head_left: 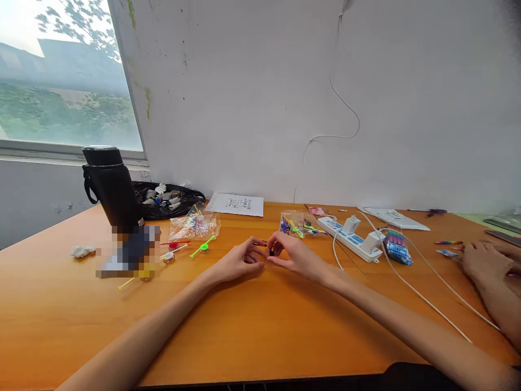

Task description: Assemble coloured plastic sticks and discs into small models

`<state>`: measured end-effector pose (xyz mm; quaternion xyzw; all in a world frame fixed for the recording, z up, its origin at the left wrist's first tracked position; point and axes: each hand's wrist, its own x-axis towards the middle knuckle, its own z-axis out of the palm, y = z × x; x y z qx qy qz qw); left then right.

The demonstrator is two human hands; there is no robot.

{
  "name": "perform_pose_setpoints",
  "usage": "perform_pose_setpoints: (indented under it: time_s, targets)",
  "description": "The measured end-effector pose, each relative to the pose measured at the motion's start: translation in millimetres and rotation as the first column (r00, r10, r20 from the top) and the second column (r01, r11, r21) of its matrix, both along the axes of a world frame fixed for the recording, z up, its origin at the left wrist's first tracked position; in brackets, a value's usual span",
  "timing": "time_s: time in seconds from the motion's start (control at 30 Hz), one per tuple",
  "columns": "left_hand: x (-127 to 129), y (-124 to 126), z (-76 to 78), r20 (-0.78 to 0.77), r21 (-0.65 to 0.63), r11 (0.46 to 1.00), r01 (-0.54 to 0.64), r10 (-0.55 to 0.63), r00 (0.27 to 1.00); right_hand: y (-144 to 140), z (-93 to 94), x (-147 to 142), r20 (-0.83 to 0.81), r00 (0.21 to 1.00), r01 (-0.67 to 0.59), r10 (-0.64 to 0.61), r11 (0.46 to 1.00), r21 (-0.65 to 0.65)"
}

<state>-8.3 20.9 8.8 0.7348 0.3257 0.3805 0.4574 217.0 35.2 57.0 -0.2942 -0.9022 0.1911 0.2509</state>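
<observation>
My right hand (292,253) pinches a small black piece (272,252) between thumb and fingertips, just above the table. From its top a thin dark strip (260,244) reaches toward my left hand (243,259). The left fingers are curved and apart from the thumb, close to that strip; whether they touch it I cannot tell. Left of my hands lie small spinner toys with arrow-shaped pointers: a green spinner (204,247), a white spinner (169,255), a red spinner (173,246) and a yellow spinner (145,275).
A black flask (112,190) stands at left before a black bag of scraps (179,198). Clear bags of coloured parts (195,225) lie farther back. A power strip (352,239) with trailing white cables is at right, near another person's hand (486,266).
</observation>
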Motion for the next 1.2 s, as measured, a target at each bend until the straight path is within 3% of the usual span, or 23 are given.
perform_pose_setpoints:
  time_s: [0.2, 0.4, 0.53, 0.7, 0.83, 0.97, 1.2]
  targets:
    - [1, 1, -3.9, -0.075, 0.054, 0.999, 0.007, -0.003, 0.997, -13, -11.9, -14, 0.010, 0.993, -0.117, 0.117, 0.993, -0.008]
    - [0, -4, 3.9, -0.044, -0.048, 0.998, 0.051, -0.053, 0.998, -11, -11.4, -11, -0.073, 0.997, -0.038, 0.034, 0.998, -0.059]
    - [-2, -1, 2.9, -0.008, -0.089, 0.996, 0.011, -0.012, 1.000, -7, -13.9, -11, -0.080, 0.997, 0.017, -0.024, 0.996, -0.088]
    - [-6, 13, -8.3, 0.047, -0.072, 0.992, -0.106, 0.110, 0.993, 1, -25.6, 1, 0.109, 0.982, 0.147, -0.156, 0.986, 0.084]
    - [-7, 17, -10.9, 0.107, -0.116, 0.979, -0.165, 0.178, 0.978, 10, -38.6, 12, 0.232, 0.951, 0.169, -0.206, 0.971, 0.169]
    - [-8, 16, -8.4, 0.185, -0.220, 0.960, -0.173, 0.215, 0.959, 14, -42.3, 13, 0.241, 0.952, 0.133, -0.189, 0.964, 0.229]
    - [-8, 18, -9.3, 0.328, -0.353, 0.923, -0.152, 0.274, 0.904, 10, -28.4, 8, 0.207, 0.947, 0.175, -0.245, 0.935, 0.309]
